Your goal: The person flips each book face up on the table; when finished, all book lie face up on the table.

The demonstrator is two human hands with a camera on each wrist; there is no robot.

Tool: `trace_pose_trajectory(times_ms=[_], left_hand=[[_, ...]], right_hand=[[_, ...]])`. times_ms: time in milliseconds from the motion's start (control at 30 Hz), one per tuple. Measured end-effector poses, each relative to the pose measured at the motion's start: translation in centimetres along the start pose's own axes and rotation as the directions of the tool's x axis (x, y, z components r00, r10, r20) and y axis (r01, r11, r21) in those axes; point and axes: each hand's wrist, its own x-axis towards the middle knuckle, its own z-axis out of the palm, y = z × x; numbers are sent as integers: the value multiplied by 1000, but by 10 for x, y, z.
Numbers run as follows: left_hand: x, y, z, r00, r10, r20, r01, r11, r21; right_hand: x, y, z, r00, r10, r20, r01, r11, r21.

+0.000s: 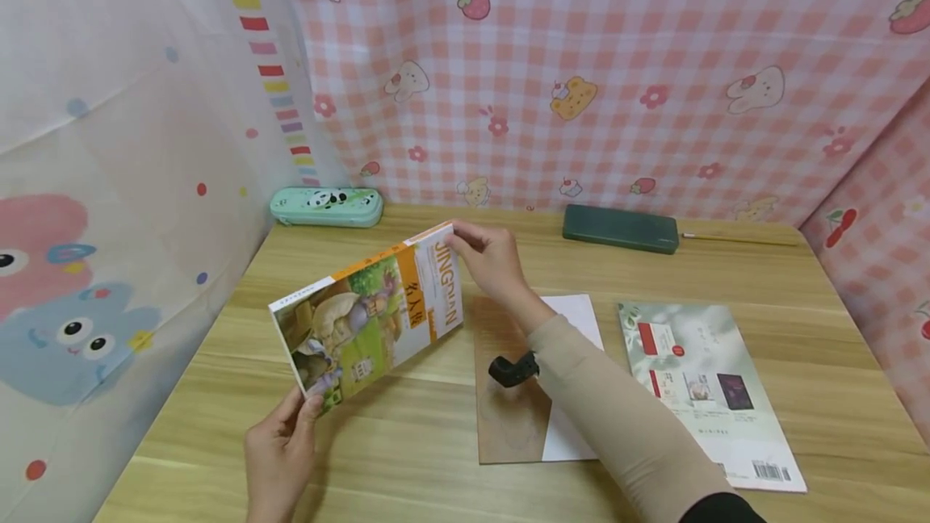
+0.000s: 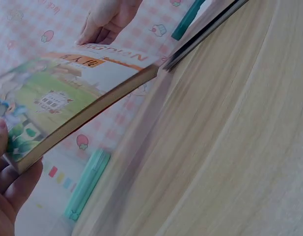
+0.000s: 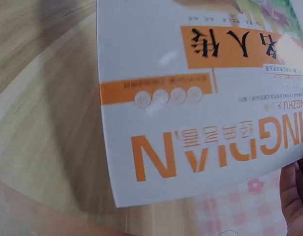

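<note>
A paperback book [image 1: 378, 305] with an orange, white and green illustrated cover is tilted above the left part of the table. My left hand [image 1: 282, 446] pinches its lower left corner, the thumb on the cover. At the upper right corner, my right hand [image 1: 490, 261] grips the book between thumb and fingers. In the left wrist view the page edges of the book [image 2: 87, 115] face the camera. The right wrist view shows the cover lettering upside down on the book [image 3: 190, 123], with only part of the right hand [image 3: 294, 194] at the edge.
A brown and white book or booklet [image 1: 508, 426] lies under my right forearm. Right of it is a pale green and white magazine [image 1: 726, 394]. Along the back stand a mint pencil case [image 1: 327, 208], a dark green case [image 1: 621, 228] and a thin pencil or brush [image 1: 741, 240].
</note>
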Motion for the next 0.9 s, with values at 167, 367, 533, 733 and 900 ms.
trace_pose_trajectory(times_ms=[167,367,533,733,900], left_hand=[[0,-1,2,992,46,-116,-44,999,20],[-2,-3,4,986,-40,-165,48,998,47],[-1,-6,7,982,-111,-151,120,992,49],[-1,-8,11,956,-283,-80,287,958,32],[0,-9,11,928,-371,-30,372,926,58]], right_hand=[[-2,5,8,999,29,16,-29,1000,-4],[-7,17,18,996,43,72,-40,998,-39],[-11,26,25,986,80,147,-73,996,-51],[-17,38,31,947,131,292,-127,991,-33],[-21,43,36,890,205,408,-196,979,-63]])
